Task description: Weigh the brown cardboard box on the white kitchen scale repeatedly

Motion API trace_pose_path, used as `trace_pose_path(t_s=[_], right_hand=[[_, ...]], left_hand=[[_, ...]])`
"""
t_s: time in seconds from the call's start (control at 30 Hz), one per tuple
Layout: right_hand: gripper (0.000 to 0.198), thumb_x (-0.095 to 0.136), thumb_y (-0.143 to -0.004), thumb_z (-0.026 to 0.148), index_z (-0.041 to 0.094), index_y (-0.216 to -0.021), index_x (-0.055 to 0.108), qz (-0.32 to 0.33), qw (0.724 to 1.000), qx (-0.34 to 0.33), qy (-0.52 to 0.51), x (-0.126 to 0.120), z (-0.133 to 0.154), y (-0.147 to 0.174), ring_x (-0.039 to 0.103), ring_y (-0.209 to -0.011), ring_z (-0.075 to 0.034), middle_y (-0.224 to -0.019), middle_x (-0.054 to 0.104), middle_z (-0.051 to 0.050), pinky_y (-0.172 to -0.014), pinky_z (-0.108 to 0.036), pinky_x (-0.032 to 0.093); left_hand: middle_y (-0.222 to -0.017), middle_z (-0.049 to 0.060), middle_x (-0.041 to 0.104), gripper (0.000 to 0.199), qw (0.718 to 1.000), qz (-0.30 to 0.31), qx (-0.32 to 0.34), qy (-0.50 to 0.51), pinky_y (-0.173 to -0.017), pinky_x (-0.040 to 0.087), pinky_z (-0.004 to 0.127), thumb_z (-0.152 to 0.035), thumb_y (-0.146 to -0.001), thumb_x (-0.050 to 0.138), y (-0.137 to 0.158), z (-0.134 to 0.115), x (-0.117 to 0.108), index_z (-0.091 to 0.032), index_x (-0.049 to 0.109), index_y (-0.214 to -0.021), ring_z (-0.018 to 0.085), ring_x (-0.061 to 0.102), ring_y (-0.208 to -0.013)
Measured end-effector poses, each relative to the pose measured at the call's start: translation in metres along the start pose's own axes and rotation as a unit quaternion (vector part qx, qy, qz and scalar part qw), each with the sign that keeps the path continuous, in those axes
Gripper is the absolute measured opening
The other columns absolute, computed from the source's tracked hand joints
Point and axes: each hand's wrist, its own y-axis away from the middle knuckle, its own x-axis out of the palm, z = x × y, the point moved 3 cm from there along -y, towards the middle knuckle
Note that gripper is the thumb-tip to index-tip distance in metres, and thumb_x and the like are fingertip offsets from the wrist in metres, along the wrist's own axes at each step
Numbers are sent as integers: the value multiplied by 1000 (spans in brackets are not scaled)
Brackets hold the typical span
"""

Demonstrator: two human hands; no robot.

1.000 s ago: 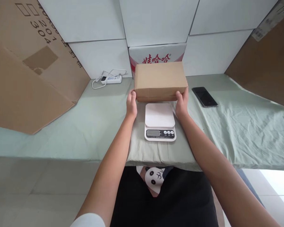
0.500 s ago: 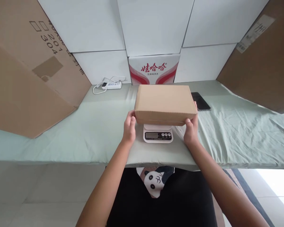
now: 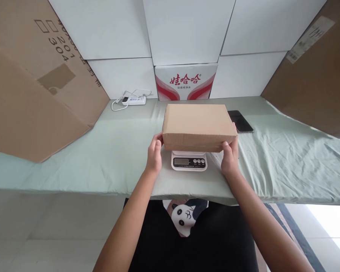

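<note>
A closed brown cardboard box point(image 3: 198, 120) is over a small white kitchen scale point(image 3: 189, 162), hiding the scale's weighing plate. Whether the box rests on the plate or hangs just above it, I cannot tell. The scale's display and its round buttons face me, and no digits can be read. At the box's left end, my left hand point(image 3: 155, 153) grips the near corner, thumb in front and fingers behind. My right hand point(image 3: 229, 155) holds the right end, its thumb on the front face and its fingers along the side.
A black tablet point(image 3: 240, 121) lies behind my right hand. At the back left is a white power strip point(image 3: 134, 100) with a cable. Large cardboard boxes flank the green cloth point(image 3: 130, 151) on the left point(image 3: 59, 113) and right point(image 3: 314, 83). White boxes point(image 3: 184, 34) line the back.
The box has come very slightly toward me and lower over the scale, with both hands still on it. The view has shifted a little.
</note>
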Motion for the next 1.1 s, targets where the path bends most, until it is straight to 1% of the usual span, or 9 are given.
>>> trace_pose_path(t_s=[0.2,0.33,0.47,0.67,0.8,0.9,0.97,1.03,1.1], right_hand=[[78,66,-101,79,34,-166,64,3,1000,14,2,0,2,-1,47,-174,-40,-181,58,-7,-154,-65,10],[77,65,-103,77,36,-168,61,16,1000,8,8,0,2,-1,46,-175,-38,-180,59,-5,-155,-63,13],[78,64,-105,74,41,-174,53,17,1000,-7,4,-1,-1,-1,45,-175,-40,-182,56,-5,-152,-70,16],[76,63,-105,71,41,-174,53,29,999,-20,0,0,-2,-2,43,-175,-43,-180,57,-6,-152,-72,14],[77,64,-104,73,43,-174,51,40,999,-19,2,-2,5,-19,39,-177,-44,-184,52,-4,-150,-76,21],[78,65,-102,73,49,-174,46,54,998,-43,-12,2,8,-49,39,-177,-45,-186,47,0,-146,-78,33],[78,66,-101,74,51,-173,45,68,996,-61,-23,11,2,-76,43,-175,-46,-182,51,0,-143,-77,40],[80,65,-101,76,50,-173,43,73,994,-67,-34,27,-13,-103,41,-176,-44,-182,52,0,-144,-75,39],[90,67,-96,78,45,-176,40,66,994,-70,-58,44,-34,-122,38,-178,-42,-185,47,-2,-148,-72,32]], left_hand=[[-147,14,82,73,1000,-7,1,4,-126,59,53,-89,-102,54,0,-1,-2,-27,78,-130,35,76,-144],[-150,15,81,76,1000,-20,2,-4,-126,59,54,-90,-101,55,0,0,-2,-27,76,-138,36,75,-146],[-154,15,79,82,999,-32,-1,-3,-128,58,56,-93,-98,57,-1,0,-2,-28,74,-144,37,73,-149],[-154,15,79,78,1000,-8,-1,-16,-129,57,55,-91,-101,54,1,1,-1,-26,77,-139,37,72,-151],[-149,16,81,75,1000,-7,21,-5,-126,60,53,-89,-102,55,-4,-8,0,-25,78,-136,36,74,-147],[-146,15,82,75,999,-11,41,5,-125,60,50,-89,-102,56,-26,-19,2,-25,78,-134,35,74,-148],[-144,14,82,75,999,-10,41,12,-125,61,48,-90,-101,59,-50,-19,6,-24,77,-131,35,72,-149],[-140,13,82,74,999,-5,29,28,-124,61,48,-91,-99,62,-79,-10,12,-25,77,-129,36,73,-148],[-137,12,83,75,999,-12,22,42,-123,61,49,-94,-96,63,-105,7,17,-26,77,-125,36,73,-147]])
